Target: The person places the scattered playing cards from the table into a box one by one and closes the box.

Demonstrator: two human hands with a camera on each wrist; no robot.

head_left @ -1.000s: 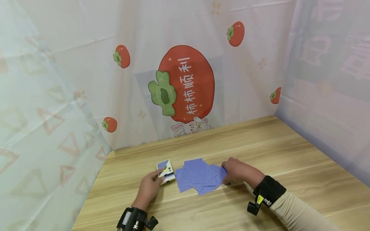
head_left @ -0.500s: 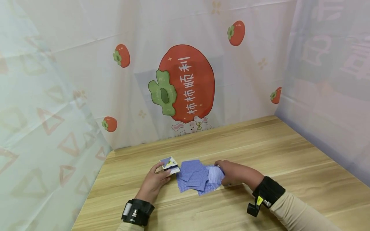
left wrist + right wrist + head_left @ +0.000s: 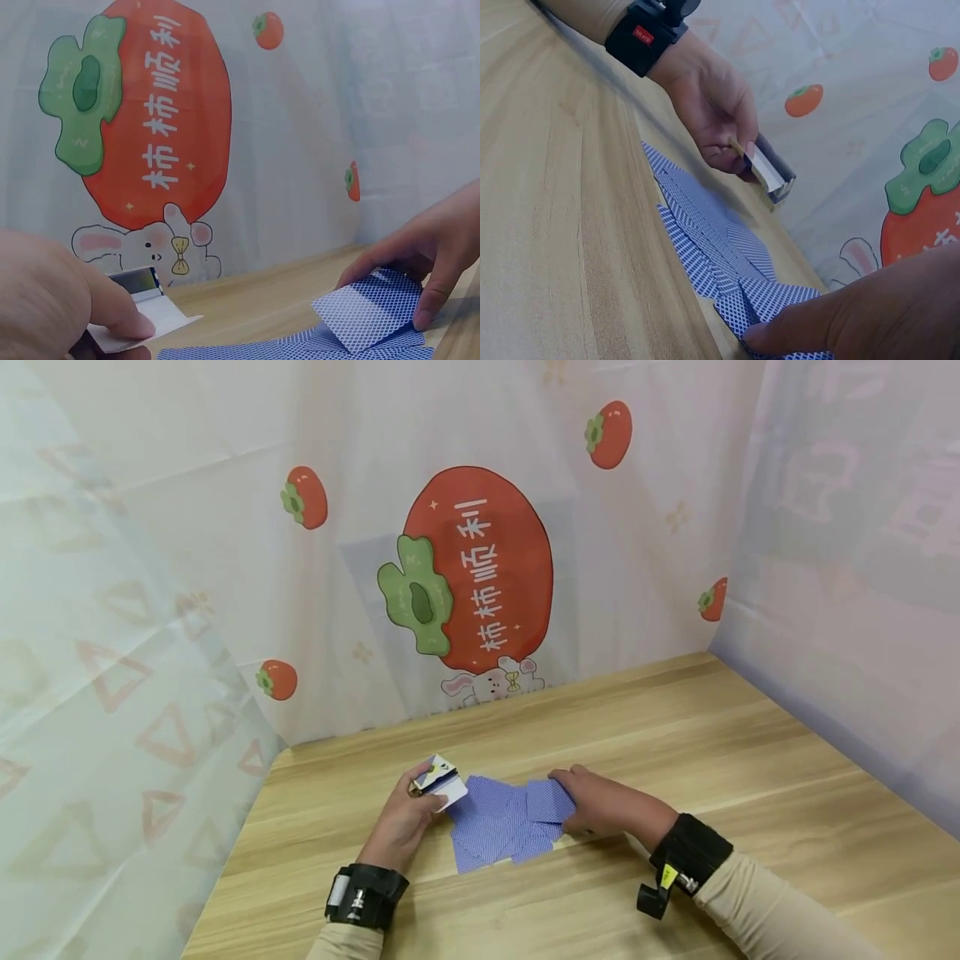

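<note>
A long, overlapping spread of playing cards (image 3: pixel 487 831) lies on the desk (image 3: pixel 480 914) with its long axis between the hands, directly left of the nearer right hand (image 3: pixel 611 803), whose fingers pinch at least one tilted card at that end. Just beside the other end, the left hand (image 3: pixel 401 822) grips a small card box (image 3: pixel 436 770), its open white flap toward the spread; the cards show blue-and-white patterned backs.

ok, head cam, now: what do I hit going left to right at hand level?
Left hand → card box → blue-backed cards → right hand → right wristband.
</note>
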